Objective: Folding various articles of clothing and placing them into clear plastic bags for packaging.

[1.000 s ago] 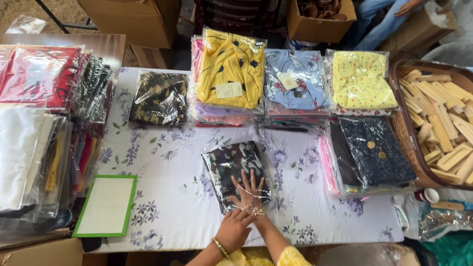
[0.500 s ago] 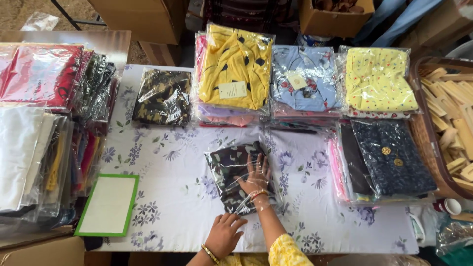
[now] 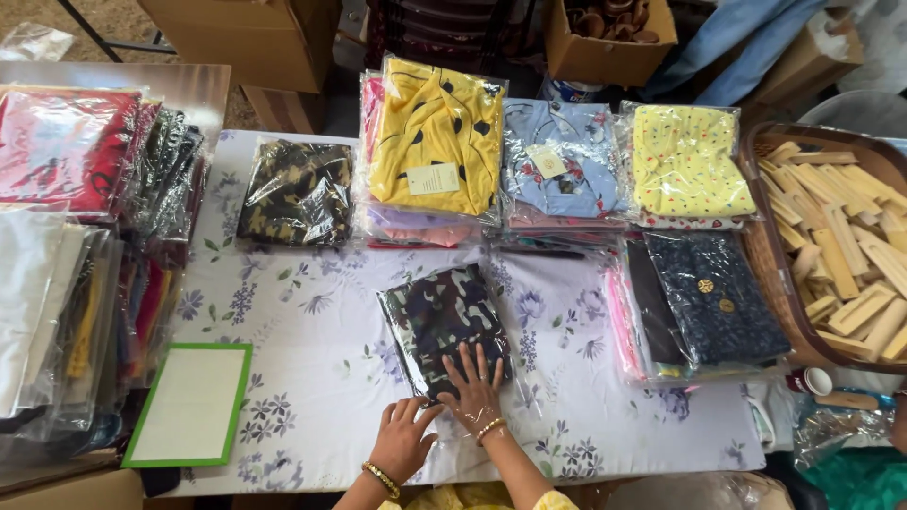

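A camouflage-print garment in a clear plastic bag (image 3: 444, 316) lies in the middle of the flowered tablecloth (image 3: 312, 321). My right hand (image 3: 475, 384) lies flat on the bag's near end, fingers spread. My left hand (image 3: 402, 439) rests on the cloth at the bag's near left corner, fingers apart, touching the plastic edge. Both wrists wear bangles. Neither hand grips anything.
Bagged garments stand in piles: a dark camouflage one (image 3: 296, 192), a yellow stack (image 3: 433, 142), a blue stack (image 3: 557, 161), a yellow dotted stack (image 3: 688, 162), a dark blue stack (image 3: 713, 297). Tall piles (image 3: 76, 246) fill the left. A green-edged white board (image 3: 189, 406) lies front left. A basket of wooden pieces (image 3: 841, 246) sits right.
My right hand slid from the bag's middle back to its near end. My left hand moved up from the cloth to the bag's corner. The view shifted slightly.
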